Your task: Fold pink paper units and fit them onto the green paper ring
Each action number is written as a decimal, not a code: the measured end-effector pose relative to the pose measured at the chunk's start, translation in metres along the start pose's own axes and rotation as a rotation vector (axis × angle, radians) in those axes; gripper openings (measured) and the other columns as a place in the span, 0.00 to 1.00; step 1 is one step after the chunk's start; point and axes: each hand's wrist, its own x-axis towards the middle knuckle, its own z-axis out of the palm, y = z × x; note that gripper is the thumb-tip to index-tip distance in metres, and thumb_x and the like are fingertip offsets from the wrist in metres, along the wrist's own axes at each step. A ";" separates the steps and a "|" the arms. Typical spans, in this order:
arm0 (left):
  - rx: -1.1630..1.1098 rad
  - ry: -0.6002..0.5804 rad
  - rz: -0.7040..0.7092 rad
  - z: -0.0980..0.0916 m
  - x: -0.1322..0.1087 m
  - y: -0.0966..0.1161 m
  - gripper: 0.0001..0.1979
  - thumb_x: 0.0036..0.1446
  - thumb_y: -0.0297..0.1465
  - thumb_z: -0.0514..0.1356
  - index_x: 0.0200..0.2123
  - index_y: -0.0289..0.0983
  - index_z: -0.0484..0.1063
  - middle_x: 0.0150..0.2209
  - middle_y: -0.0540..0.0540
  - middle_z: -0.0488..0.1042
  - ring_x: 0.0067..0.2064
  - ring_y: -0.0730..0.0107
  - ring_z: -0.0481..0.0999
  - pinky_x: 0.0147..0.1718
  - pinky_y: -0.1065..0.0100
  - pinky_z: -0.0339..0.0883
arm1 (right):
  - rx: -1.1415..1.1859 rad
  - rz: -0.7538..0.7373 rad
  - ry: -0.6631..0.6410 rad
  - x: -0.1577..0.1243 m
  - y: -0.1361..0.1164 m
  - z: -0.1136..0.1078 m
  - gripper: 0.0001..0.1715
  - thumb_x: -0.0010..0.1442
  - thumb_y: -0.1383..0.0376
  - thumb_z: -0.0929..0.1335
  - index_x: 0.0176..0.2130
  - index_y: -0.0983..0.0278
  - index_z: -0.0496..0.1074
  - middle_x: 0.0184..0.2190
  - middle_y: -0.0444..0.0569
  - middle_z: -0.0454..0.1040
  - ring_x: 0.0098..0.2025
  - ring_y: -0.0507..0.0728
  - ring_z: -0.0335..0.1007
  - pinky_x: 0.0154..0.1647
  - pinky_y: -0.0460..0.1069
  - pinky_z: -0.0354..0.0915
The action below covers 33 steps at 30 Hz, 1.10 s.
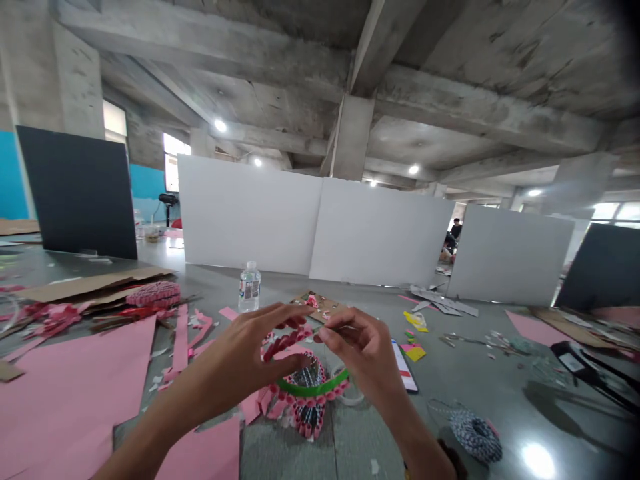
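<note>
My left hand [260, 347] and my right hand [357, 350] are raised together over the floor, both closed on a curved strip of pink-and-red rolled paper pieces [287, 339]. The left pinches the strip's left part between thumb and fingers. The right pinches its right end with thumb and forefinger. Just below the hands lies a round paper-craft piece with a green band and pink rolled paper around it [310, 390].
Pink paper sheets [75, 380] and strips cover the floor at left, with cardboard and a finished pink woven piece [153, 293]. A water bottle [249, 287] stands ahead. A twine ball [475, 433] lies at right. White boards [320, 230] stand behind; a person sits far back.
</note>
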 end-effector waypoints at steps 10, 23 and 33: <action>-0.182 0.141 0.081 0.001 0.004 0.004 0.05 0.59 0.34 0.63 0.40 0.47 0.78 0.38 0.56 0.80 0.36 0.76 0.78 0.33 0.76 0.70 | -0.074 -0.054 0.007 -0.001 0.001 0.000 0.06 0.57 0.64 0.72 0.32 0.64 0.74 0.29 0.47 0.77 0.34 0.55 0.77 0.38 0.47 0.73; -0.137 0.160 0.117 0.008 0.006 0.002 0.11 0.57 0.34 0.64 0.45 0.45 0.74 0.41 0.54 0.79 0.38 0.74 0.78 0.35 0.74 0.71 | -0.105 -0.075 0.025 -0.002 0.003 0.001 0.07 0.58 0.63 0.72 0.32 0.65 0.74 0.29 0.47 0.78 0.33 0.55 0.77 0.37 0.46 0.72; -0.146 0.167 0.148 0.009 0.003 0.002 0.03 0.60 0.31 0.62 0.37 0.44 0.76 0.34 0.55 0.79 0.32 0.76 0.76 0.27 0.77 0.67 | -0.128 -0.097 0.032 -0.002 0.002 0.000 0.07 0.58 0.63 0.72 0.32 0.65 0.75 0.30 0.47 0.77 0.33 0.54 0.77 0.37 0.46 0.72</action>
